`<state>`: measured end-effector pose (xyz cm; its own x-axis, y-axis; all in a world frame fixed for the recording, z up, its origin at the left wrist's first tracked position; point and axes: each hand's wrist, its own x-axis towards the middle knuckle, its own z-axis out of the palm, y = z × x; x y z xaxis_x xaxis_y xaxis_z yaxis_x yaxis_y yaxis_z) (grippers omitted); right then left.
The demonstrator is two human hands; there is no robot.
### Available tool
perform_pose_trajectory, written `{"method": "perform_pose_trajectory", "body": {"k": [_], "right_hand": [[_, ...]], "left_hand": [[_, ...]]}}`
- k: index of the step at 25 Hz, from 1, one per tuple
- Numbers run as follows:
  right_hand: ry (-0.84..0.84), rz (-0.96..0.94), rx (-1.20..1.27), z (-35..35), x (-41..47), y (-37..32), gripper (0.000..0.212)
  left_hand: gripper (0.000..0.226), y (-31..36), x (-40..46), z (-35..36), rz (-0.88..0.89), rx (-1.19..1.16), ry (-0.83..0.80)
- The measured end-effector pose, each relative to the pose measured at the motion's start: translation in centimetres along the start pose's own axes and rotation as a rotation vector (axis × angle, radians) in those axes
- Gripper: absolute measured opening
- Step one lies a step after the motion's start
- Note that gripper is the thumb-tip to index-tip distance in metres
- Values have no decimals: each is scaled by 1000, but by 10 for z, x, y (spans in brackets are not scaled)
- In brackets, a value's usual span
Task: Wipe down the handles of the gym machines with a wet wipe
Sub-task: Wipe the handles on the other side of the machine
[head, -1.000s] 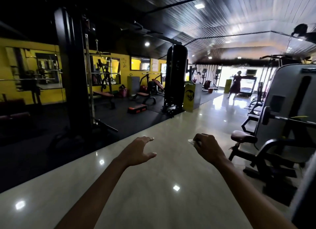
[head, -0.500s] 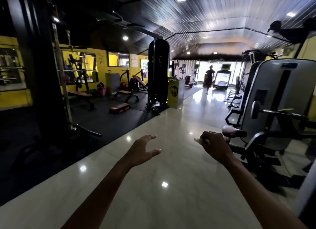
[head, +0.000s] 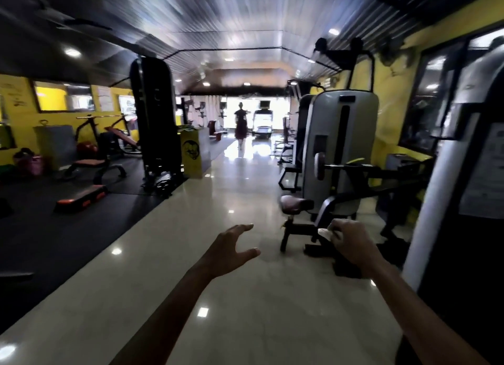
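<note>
My right hand (head: 351, 243) is held out over the shiny floor and pinches a small white wet wipe (head: 326, 232) whose edge sticks out to the left of the fingers. My left hand (head: 231, 248) hovers beside it with fingers spread, holding nothing. Just beyond my right hand stands a grey weight machine (head: 341, 146) with a brown padded seat (head: 296, 203) and a dark horizontal lever arm with a round pad (head: 319, 166). Its overhead bar with black grips (head: 339, 49) hangs near the ceiling. Neither hand touches the machine.
A pale tiled aisle (head: 245, 179) runs ahead to a bright doorway where a person (head: 240, 124) stands. A black tower machine (head: 155, 119), a yellow bin (head: 192, 156), benches and a step (head: 81, 197) fill the dark mat on the left. A grey upright (head: 441, 190) is close on my right.
The view has swung to the right, so the grey machine now sits ahead instead of at the right edge. Both hands keep their pose, the right still holding the wipe.
</note>
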<state>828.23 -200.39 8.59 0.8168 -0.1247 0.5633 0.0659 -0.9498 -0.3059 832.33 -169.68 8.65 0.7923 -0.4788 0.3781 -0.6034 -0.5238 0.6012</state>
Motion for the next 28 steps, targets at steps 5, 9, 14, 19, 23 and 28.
{"method": "perform_pose_trajectory", "body": {"k": [5,9,14,19,23,28], "right_hand": [[62,199,-148,-20,13,86,12],[89,385,-276,-48,1,152,30],[188,643,-349,-91,-23,203,31],[290,961,-475,-129,-72,228,36],[359,1164,-518,-152,-110,253,32],[390,1257,-557,-188,-146,342,33]], "left_hand": [[67,7,120,70,178,-95,-174],[79,34,203,143,343,-221,-327],[66,93,284,240,559,-344,-581],[70,164,322,335,731,-444,-845],[65,223,328,410,850,-518,-972],[68,303,342,510,955,-523,-1086]]}}
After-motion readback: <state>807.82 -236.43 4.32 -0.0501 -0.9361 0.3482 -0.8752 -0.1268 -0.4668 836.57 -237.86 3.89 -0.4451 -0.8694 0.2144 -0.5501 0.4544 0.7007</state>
